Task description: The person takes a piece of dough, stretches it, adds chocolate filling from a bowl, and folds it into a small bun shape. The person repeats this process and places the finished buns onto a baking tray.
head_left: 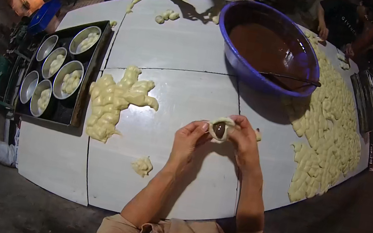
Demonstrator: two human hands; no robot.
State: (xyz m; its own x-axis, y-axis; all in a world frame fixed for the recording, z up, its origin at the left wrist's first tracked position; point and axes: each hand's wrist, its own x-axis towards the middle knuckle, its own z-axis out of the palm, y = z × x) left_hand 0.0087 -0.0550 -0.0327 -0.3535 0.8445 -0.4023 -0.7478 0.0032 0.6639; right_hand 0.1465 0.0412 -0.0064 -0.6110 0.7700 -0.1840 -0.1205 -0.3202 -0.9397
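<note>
Between both hands, above the white table, I hold a piece of pale dough (228,122) with a dark brown filling (218,129) in its middle. My left hand (191,135) pinches its left edge. The fingers of my right hand (244,139) grip the right edge. The dough's rim stands up around the filling, which shows from above. Just beyond my hands, to the right, sits a large purple basin (228,49) of brown filling, with a dark stick-like utensil (293,79) lying across its near side.
A mound of dough pieces (117,99) lies left of my hands, with a small dough scrap (142,165) nearer me. Many dough pieces (327,136) cover the table's right side. A black tray (81,98) holds round metal tins (68,79), some with dough balls. Two people work across the table (169,43).
</note>
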